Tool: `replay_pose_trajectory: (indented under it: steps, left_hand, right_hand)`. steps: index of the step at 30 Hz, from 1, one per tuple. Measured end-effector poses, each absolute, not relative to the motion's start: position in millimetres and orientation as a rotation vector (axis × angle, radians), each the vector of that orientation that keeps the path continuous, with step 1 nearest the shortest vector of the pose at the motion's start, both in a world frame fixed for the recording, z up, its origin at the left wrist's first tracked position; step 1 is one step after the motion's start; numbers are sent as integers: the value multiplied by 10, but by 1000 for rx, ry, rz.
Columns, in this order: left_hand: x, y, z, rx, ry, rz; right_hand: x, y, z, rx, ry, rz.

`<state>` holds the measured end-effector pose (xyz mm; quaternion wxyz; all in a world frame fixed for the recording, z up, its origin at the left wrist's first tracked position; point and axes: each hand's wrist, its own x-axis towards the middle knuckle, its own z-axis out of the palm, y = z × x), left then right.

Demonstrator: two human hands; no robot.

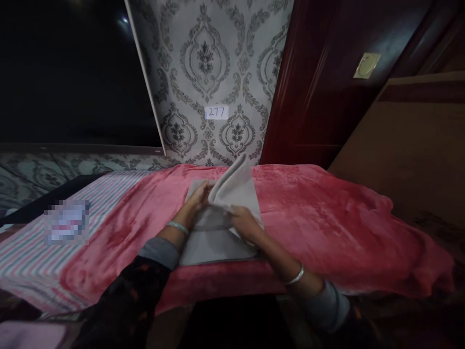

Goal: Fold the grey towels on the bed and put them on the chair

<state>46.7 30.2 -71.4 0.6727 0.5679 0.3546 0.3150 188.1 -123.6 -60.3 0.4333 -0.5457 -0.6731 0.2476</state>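
A light grey folded cloth stands partly raised in the middle of the pink blanket, its thick folded edge slanting up to the right. Fingers curled, my left hand grips its left side. My right hand is closed on the cloth's near edge, right of the middle. Under both hands lies a flat grey piece with a straight front edge; whether it is part of the same cloth I cannot tell. The fingertips of my left hand are partly hidden by the fold.
A striped cloth covers the table's left end, with a blurred-out object on it. Behind stand a patterned wall with a "277" label, a dark television screen and a dark red door. A brown panel rises at right.
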Motion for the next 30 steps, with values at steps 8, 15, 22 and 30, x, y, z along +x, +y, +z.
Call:
replay_pose_trajectory:
  steps: [8, 15, 22, 30]
  left_hand:
    - [164, 315, -912, 1275, 979, 858]
    - [499, 544, -841, 1347, 1247, 997]
    - [343, 660, -1036, 1457, 1343, 1045]
    - [337, 685, -1145, 1276, 1242, 1033]
  right_hand:
    - [1477, -1722, -1031, -1488, -2240, 289]
    - [1668, -1799, -1050, -1645, -2216, 173]
    - [1499, -1771, -1193, -1595, -2239, 110]
    - [1464, -1796, -1280, -1624, -2241, 125]
